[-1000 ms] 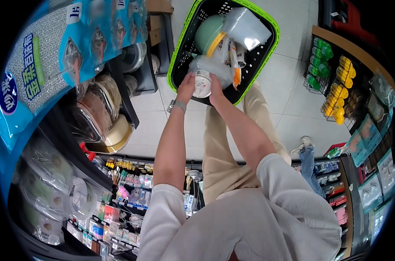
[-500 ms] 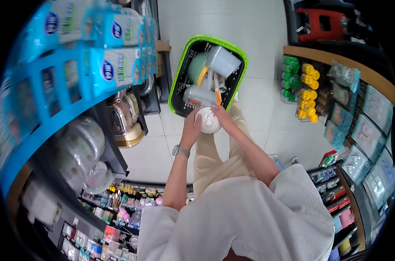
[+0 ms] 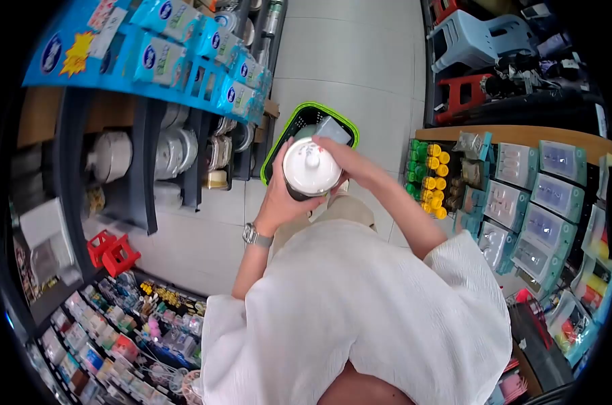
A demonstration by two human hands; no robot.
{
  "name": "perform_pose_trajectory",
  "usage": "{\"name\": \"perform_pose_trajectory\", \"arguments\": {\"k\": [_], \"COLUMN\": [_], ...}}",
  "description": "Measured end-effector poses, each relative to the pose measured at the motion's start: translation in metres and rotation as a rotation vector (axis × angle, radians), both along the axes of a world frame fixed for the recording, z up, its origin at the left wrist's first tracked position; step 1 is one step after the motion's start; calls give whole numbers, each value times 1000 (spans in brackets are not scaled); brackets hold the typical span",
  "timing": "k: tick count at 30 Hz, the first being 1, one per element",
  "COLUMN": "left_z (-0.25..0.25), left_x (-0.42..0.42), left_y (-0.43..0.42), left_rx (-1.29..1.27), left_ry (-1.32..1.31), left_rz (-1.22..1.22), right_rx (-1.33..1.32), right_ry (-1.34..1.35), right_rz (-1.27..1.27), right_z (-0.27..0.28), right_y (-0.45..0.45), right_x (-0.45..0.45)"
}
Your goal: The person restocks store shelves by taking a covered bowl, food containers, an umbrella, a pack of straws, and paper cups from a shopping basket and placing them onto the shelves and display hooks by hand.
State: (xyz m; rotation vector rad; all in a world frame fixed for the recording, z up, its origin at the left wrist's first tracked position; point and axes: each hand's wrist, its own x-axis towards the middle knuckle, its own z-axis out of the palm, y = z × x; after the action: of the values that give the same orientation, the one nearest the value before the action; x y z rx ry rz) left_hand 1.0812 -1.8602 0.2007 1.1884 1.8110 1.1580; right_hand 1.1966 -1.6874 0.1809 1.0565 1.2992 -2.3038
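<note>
1. Left hand wraps the pot, fingers half-curled, from ten to six o'clock; a level cradle suits it.
2. Right hand, part-curled, grips at one o'clock; light pressure should steady the knobbed lid.
3. Basket sits at twelve o'clock; clearance protects the rim.

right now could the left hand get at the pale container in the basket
Probably not: the left hand holds the lidded pot with the right hand, though nothing seems to lie on the pale container.
</note>
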Motion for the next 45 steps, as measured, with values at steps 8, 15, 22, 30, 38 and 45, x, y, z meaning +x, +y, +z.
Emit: {"name": "perform_pose_trajectory", "arguments": {"k": [8, 15, 22, 30, 38, 45], "left_z": [46, 96, 110, 133, 144, 142], "left_x": [32, 15, -20, -61, -105, -103], "left_y": [-4, -20, -49, -89, -93, -85], "left_rx": [359, 477, 648, 476, 351, 367], "left_ry": [173, 130, 204, 233, 204, -39], "left_rz": [294, 400, 362, 184, 28, -34], "right_rx": [-36, 65, 31, -134, -199, -113], "right_ry": [187, 373, 533, 577, 596, 582], "right_rz": [318, 342, 57, -403, -536, -596], "right_z": [87, 148, 155, 133, 114, 120], "right_y": [22, 0, -59, -119, -154, -160], "right_x": [-14, -30, -49, -68, -74, -65]}}
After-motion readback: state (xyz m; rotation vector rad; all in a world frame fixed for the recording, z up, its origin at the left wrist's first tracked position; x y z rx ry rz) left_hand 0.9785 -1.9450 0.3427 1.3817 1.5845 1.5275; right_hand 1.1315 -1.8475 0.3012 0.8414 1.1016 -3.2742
